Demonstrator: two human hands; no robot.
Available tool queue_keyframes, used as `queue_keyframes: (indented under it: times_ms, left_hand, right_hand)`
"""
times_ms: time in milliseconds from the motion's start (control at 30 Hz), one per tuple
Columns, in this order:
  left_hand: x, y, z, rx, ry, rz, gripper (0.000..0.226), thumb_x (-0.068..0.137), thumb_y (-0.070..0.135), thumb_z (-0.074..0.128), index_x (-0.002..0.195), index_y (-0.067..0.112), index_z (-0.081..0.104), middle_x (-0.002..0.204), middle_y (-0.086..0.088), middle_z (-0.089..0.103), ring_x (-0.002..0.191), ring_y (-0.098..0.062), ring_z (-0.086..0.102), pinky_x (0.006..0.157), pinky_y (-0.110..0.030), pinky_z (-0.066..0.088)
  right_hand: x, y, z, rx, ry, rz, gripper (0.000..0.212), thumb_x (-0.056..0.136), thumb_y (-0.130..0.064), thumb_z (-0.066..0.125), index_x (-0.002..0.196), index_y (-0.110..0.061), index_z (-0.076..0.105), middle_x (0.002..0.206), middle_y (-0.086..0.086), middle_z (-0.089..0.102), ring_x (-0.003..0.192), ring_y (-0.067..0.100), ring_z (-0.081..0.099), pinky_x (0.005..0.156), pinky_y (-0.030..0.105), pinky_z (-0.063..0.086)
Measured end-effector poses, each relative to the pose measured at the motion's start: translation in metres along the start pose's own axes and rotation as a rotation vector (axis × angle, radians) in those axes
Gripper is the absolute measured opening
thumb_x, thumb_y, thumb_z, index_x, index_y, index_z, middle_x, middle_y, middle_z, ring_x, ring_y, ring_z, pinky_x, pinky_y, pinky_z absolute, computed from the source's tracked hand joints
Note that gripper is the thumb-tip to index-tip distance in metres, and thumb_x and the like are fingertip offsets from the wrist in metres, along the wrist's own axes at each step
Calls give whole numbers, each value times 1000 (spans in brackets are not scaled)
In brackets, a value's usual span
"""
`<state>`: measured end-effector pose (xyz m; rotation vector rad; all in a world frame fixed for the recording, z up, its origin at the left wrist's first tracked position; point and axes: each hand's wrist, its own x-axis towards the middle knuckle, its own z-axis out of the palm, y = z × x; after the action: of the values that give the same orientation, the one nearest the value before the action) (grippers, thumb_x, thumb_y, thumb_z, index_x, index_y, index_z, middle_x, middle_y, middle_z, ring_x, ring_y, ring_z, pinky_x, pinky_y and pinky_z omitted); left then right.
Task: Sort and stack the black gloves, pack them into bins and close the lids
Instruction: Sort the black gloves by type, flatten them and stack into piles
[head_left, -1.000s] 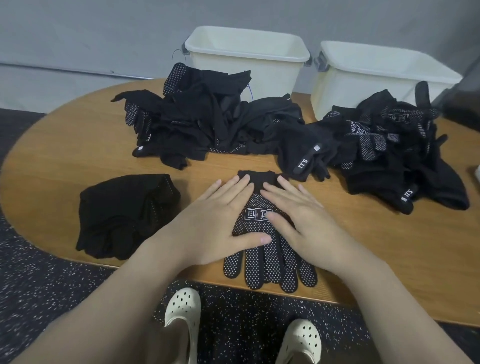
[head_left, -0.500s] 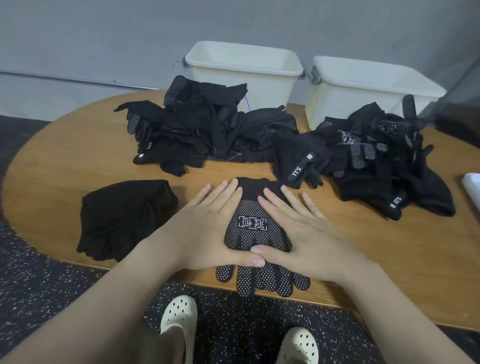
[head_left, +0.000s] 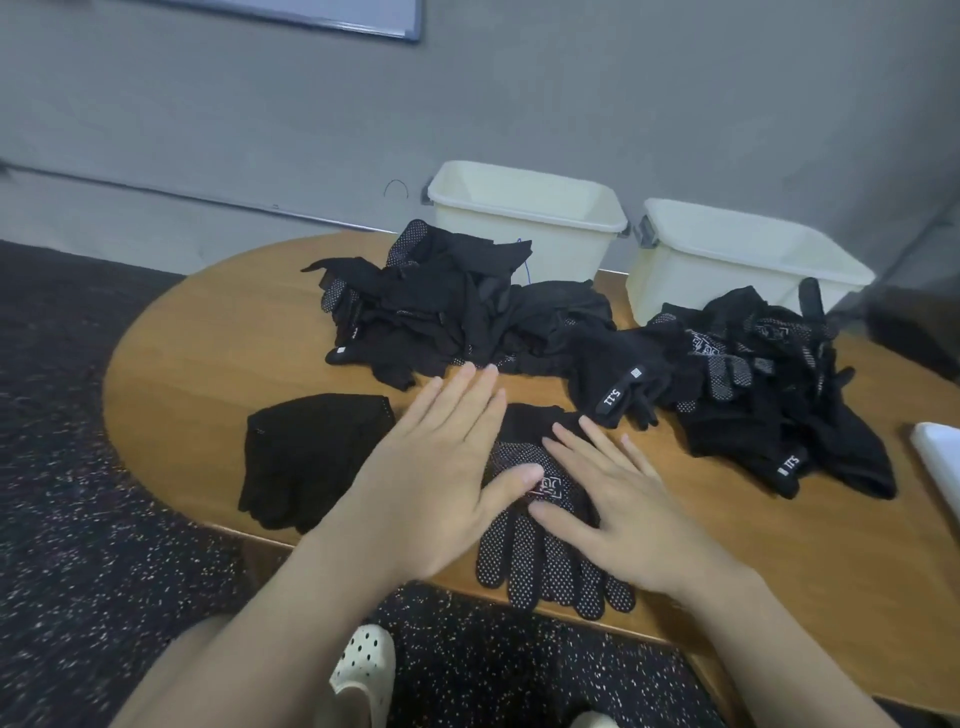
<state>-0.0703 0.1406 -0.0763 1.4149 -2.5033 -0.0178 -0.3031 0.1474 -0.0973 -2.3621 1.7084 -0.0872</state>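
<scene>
Near the table's (head_left: 208, 332) front edge, our flat, open left hand (head_left: 431, 467) and right hand (head_left: 618, 499) cover the dotted glove's (head_left: 550, 566) blurred logo.

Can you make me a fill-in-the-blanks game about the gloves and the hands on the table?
1. Both hands, left hand and right hand, lie flat on a dotted ____.
2. Behind the glove pile stand ____ white bins.
3. The bins have no ____ on them.
4. The table is made of ____.

Missing words: glove; two; lids; wood
</scene>
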Motion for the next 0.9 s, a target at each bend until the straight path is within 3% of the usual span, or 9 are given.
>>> queue_keyframes:
  times_ms: [67, 167, 367, 600, 767, 900]
  left_hand:
    - [-5, -15, -15, 34, 95, -114, 86, 97, 67, -8, 164, 15, 7, 172, -2, -4, 158, -17, -13, 127, -34, -10]
    - [-14, -40, -16, 59, 50, -321, 93, 89, 64, -18, 164, 15, 8, 173, -5, -4, 159, -20, -11, 128, -36, -8]
    - [-20, -62, 10, 103, 53, -418, 86, 102, 63, 8, 155, 4, 42, 162, -14, 38, 154, -27, 29, 127, -44, 19]
    - [2, -78, 10, 114, 29, -376, 90, 98, 67, -3, 162, 12, 26, 168, -6, 29, 158, -21, 19, 130, -41, 10]
    - [8, -94, 17, 117, 20, -366, 84, 102, 66, 14, 150, 8, 51, 152, -10, 53, 147, -24, 44, 124, -44, 29]
    - [13, -102, 20, 113, 35, -342, 82, 102, 67, 20, 144, 7, 58, 146, -10, 59, 141, -25, 51, 120, -46, 37]
  right_hand:
    - [11, -11, -5, 24, 63, -5, 93, 86, -89, 4, 162, -38, 18, 169, -23, 6, 153, -5, -13, 128, 37, -6]
    - [39, -30, -13, 59, 180, -58, 75, 97, -74, 22, 158, -31, 35, 166, -14, 27, 156, 2, 8, 129, 36, 8]
    - [116, -59, -16, 208, 391, -116, 49, 104, -42, 53, 147, -19, 50, 151, -5, 51, 144, 13, 41, 118, 45, 37]
    - [191, -67, -27, 174, 496, -128, 49, 105, -28, 55, 151, -14, 46, 158, 3, 44, 147, 19, 37, 121, 37, 29]
    - [232, -66, -45, 78, 485, -137, 53, 105, -22, 53, 157, -17, 38, 164, 0, 36, 152, 19, 29, 123, 41, 25]
    - [251, -65, -58, 5, 446, -148, 53, 101, -18, 57, 152, -18, 45, 149, 2, 53, 141, 25, 39, 112, 45, 31]
